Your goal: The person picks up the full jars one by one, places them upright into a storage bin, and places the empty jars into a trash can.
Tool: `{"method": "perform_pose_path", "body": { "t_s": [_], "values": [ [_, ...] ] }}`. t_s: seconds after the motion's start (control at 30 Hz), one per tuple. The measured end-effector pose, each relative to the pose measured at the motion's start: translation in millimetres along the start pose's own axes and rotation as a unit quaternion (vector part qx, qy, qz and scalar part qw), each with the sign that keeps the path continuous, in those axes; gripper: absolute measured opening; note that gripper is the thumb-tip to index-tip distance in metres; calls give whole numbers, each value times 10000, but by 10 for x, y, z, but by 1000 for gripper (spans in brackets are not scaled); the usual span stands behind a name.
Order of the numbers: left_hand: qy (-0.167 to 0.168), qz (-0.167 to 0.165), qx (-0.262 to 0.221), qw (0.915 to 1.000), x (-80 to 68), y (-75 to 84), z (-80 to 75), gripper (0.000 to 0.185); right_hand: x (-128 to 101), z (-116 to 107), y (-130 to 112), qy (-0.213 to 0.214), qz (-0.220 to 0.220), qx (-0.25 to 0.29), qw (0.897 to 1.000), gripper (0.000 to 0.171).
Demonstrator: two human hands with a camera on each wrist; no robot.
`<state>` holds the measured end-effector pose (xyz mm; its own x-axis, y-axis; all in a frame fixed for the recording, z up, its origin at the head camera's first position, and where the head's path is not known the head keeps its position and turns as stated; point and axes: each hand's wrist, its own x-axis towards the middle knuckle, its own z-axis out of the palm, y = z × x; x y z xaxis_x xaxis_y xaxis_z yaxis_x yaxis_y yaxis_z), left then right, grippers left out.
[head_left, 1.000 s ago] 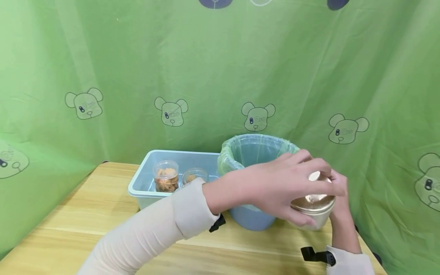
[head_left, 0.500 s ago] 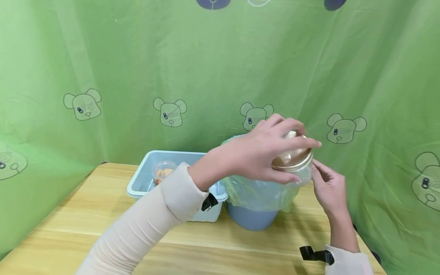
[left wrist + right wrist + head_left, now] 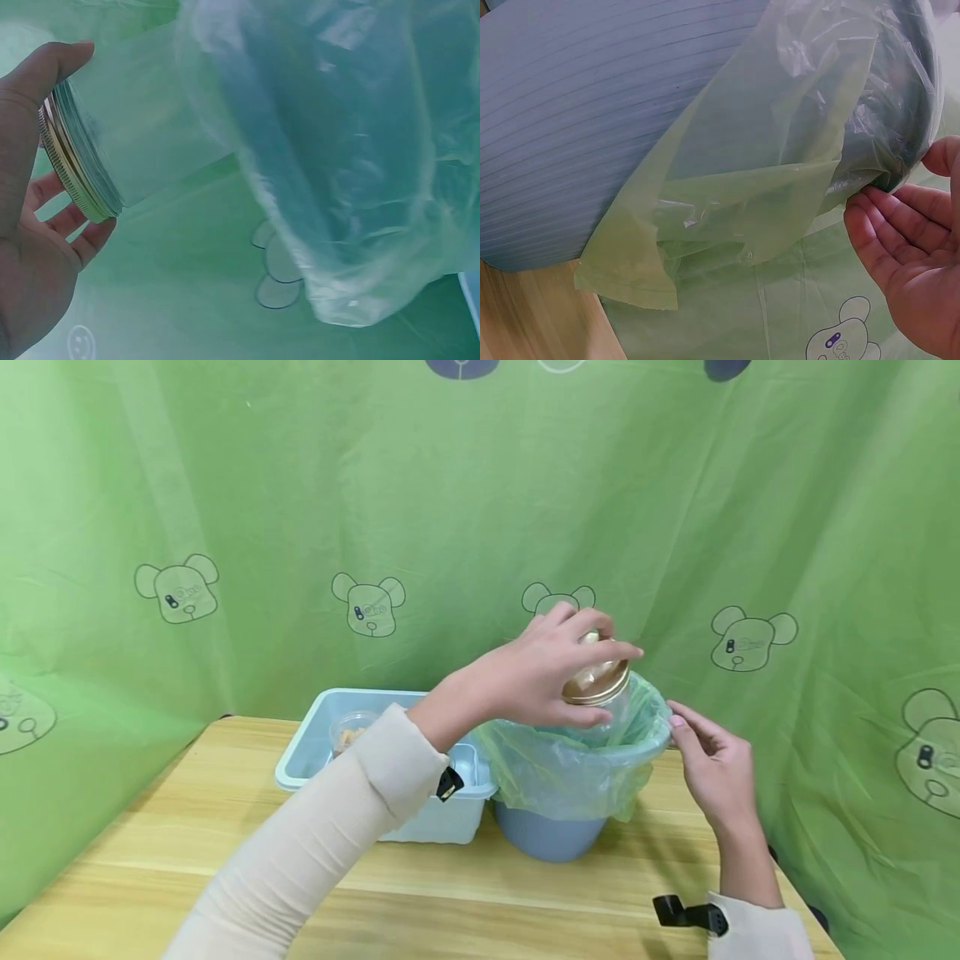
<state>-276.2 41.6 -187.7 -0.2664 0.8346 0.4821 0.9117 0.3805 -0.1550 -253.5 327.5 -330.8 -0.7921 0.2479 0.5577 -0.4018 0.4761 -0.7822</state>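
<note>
Green cloth backdrop with bear prints, behind and on both sides of a wooden desk. On the desk: pale blue plastic bin at left, holding a small clear tub of orange snacks (mostly hidden by the left sleeve). Just beside it on the right, a blue trash can lined with a green plastic bag; bag edge is folded over the rim and hangs loose down the outside. Left hand grips a clear jar by its gold lid, fingers curled round the lid from above; jar is above the can's opening, tilted, its body low against the bag. Right hand holds nothing, fingers relaxed and slightly bent, fingertips at the can's right rim, touching the bag there.
</note>
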Motion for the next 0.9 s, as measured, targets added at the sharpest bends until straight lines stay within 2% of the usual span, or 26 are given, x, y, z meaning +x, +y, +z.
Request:
{"method": "perform_pose_path", "body": {
  "t_s": [0.4, 0.9],
  "values": [
    [-504, -326, 90, 9982, -6, -94, 292, 67, -4, -6, 8, -42, 91, -68, 9999, 43],
    [-1149, -700, 230, 9906, 46, -235, 522, 67, -1, 0, 6, -8, 29, -19, 10000, 43]
  ]
}}
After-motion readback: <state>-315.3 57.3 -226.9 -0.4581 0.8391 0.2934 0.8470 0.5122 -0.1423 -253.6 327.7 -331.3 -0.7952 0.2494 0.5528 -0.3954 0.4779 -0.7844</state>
